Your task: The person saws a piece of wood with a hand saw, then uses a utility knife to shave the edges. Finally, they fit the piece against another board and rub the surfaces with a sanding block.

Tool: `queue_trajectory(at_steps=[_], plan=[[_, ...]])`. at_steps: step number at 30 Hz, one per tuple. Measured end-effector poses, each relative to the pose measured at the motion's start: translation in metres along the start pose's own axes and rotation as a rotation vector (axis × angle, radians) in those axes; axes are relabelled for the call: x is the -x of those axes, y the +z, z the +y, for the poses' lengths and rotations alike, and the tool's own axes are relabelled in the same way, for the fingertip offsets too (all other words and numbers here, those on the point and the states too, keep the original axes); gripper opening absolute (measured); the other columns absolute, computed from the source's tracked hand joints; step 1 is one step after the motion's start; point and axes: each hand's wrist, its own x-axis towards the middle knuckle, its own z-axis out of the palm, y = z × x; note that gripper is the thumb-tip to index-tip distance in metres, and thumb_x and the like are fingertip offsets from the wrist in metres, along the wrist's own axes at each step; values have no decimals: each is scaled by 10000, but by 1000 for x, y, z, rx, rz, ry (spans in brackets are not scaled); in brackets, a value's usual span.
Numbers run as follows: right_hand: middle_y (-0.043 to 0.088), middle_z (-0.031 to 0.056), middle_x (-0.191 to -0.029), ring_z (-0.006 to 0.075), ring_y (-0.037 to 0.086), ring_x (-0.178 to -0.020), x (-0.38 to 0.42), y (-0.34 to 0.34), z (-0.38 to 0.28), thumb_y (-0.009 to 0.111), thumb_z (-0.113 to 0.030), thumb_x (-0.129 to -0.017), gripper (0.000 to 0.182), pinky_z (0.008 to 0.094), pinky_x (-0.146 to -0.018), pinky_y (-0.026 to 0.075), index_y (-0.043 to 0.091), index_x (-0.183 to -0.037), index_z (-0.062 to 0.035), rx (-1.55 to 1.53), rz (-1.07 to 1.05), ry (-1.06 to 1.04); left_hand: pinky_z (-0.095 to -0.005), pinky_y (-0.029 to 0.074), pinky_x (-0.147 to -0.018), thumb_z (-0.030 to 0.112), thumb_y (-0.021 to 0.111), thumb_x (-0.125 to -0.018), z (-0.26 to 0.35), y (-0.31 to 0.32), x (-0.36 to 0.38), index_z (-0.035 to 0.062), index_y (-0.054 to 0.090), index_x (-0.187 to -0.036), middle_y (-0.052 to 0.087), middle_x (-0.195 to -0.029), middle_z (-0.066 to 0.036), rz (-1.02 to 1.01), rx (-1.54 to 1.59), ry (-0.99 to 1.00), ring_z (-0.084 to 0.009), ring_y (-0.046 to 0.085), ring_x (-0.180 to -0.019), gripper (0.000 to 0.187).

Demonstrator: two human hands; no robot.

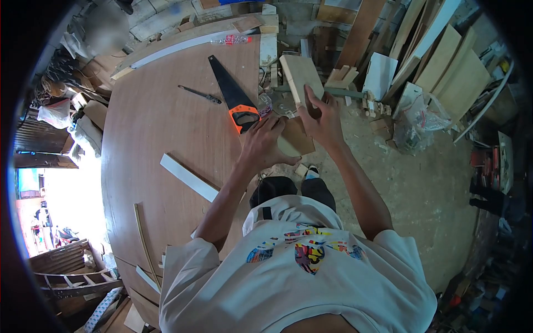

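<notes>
My left hand (263, 143) curves around the edge of a flat brown piece (298, 135), its thumb stretched along the near side and its fingers over the far side. My right hand (325, 121) pinches the lower end of a pale wooden board (300, 75), which tilts away from me. The brown piece's far corner reaches just under my right hand. Beside my left knuckles lies a handsaw (232, 91) with an orange and black handle, flat on the table. A screwdriver (200, 94) rests left of the saw.
The large brown table (150, 122) spans the left side. On it lie a white strip (189, 176), a thin wooden stick (145, 244) and a plastic bottle (231, 39) at the back. Planks (444, 69) lean at the right, near a plastic bag (419, 125) on the concrete floor (413, 194).
</notes>
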Motion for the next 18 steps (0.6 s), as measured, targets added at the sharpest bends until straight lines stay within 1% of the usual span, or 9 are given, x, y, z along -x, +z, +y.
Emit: queue_trajectory(at_steps=[1, 3, 6, 7, 10, 12, 14, 16, 18], plan=[[426, 360, -1231, 471, 411, -1125, -2, -2, 0, 682, -296, -775, 576, 508, -977, 359, 549, -1307, -120, 58, 5, -49, -418, 436, -948, 420, 871, -401, -2, -2, -2, -11, 553, -1172, 543, -1194, -140, 8, -4, 3, -310, 546, -1113, 938], [415, 361, -1236, 473, 406, -1122, 10, -2, -6, 679, -304, -777, 581, 505, -976, 358, 543, -1313, -125, 91, 0, -136, -422, 433, -949, 391, 874, -395, -3, -8, -3, -30, 549, -1166, 552, -1183, -138, 69, -29, -56, -310, 557, -1096, 936], [408, 366, -1226, 478, 398, -1115, 56, -3, -14, 676, -309, -780, 584, 498, -969, 359, 538, -1320, -133, 212, -39, -223, -424, 426, -958, 378, 883, -383, -12, -19, -7, -43, 542, -1169, 554, -1183, -146, 25, -8, -162, -316, 560, -1089, 954], [412, 370, -1212, 482, 396, -1111, 59, -3, -12, 676, -305, -782, 580, 494, -964, 361, 538, -1320, -136, 300, -68, -251, -418, 422, -967, 371, 886, -385, -17, -13, -4, -36, 535, -1184, 553, -1185, -154, 46, -90, -121, -316, 552, -1102, 963], [407, 382, -1203, 489, 406, -1084, 42, 3, 3, 679, -303, -783, 578, 491, -951, 364, 539, -1318, -137, 223, -22, -217, -416, 419, -971, 387, 887, -383, -8, 4, 4, -39, 547, -1165, 555, -1179, -166, 34, -84, -22, -311, 545, -1108, 953], [426, 374, -1191, 487, 416, -1066, 19, 10, 6, 677, -295, -782, 565, 492, -944, 367, 548, -1308, -134, 194, 45, -188, -417, 404, -988, 402, 890, -379, 2, 5, 5, -34, 549, -1157, 562, -1153, -168, -19, -68, -28, -304, 533, -1127, 955], [464, 363, -1157, 491, 429, -1057, 8, 11, 1, 668, -294, -789, 544, 496, -934, 376, 560, -1296, -129, 110, 19, -124, -420, 437, -948, 412, 892, -388, -3, 0, -1, -14, 546, -1170, 569, -1113, -162, 84, -108, -87, -311, 559, -1081, 955], [498, 365, -1109, 502, 430, -1081, 29, 7, -2, 662, -293, -794, 532, 503, -923, 385, 566, -1286, -116, 93, 11, -158, -416, 460, -906, 403, 895, -382, -19, -9, -4, -8, 546, -1179, 582, -1095, -161, 131, -93, -127, -307, 577, -1049, 963], [524, 356, -1085, 526, 417, -1096, 51, 2, 2, 666, -302, -792, 550, 515, -909, 392, 559, -1299, -118, 127, -84, -149, -412, 484, -864, 395, 897, -375, -27, -10, -2, -2, 547, -1188, 594, -1077, -159, 177, -78, -179, -303, 595, -1018, 971]])
